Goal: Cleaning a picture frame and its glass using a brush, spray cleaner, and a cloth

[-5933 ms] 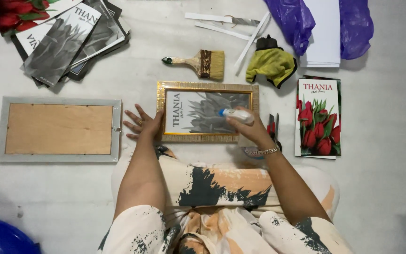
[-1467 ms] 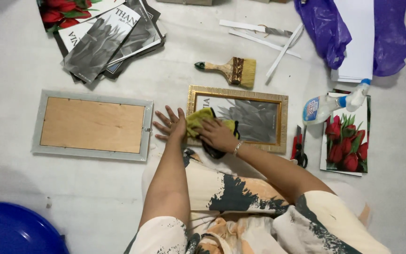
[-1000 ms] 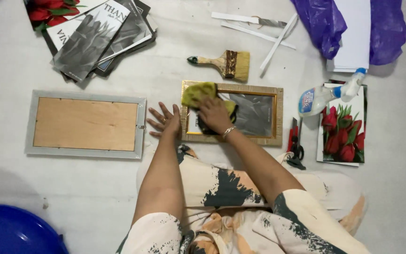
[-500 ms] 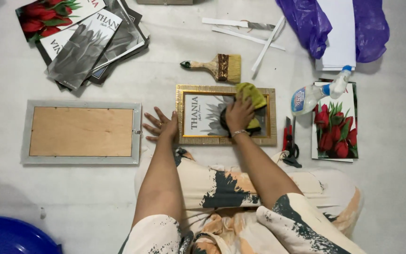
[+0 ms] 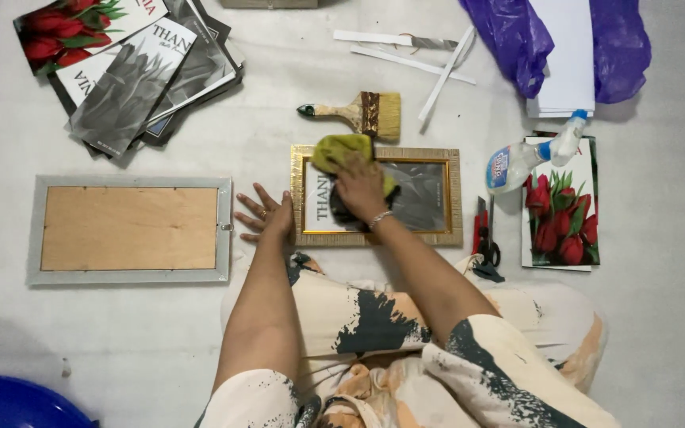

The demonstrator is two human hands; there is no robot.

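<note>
A gold picture frame (image 5: 453,198) with a grey print under glass lies flat in front of me. My right hand (image 5: 361,186) presses a yellow-green cloth (image 5: 341,150) onto the left half of the glass. Spread flat on the floor, my left hand (image 5: 265,218) touches the frame's left edge and holds nothing. A spray bottle (image 5: 526,157) lies on its side to the right of the frame, partly on a red tulip print (image 5: 564,230).
A grey frame lying face down with a brown backing board (image 5: 128,228) is to the left. A paintbrush (image 5: 358,115) lies above the gold frame. Scissors (image 5: 484,242), stacked prints (image 5: 132,71), white strips (image 5: 414,47), a purple bag (image 5: 564,40) and a blue tub (image 5: 9,404) surround me.
My right hand put down the spray bottle, took the cloth and has been wiping the glass side to side; it moved from the right part back to the left. The left hand stays put.
</note>
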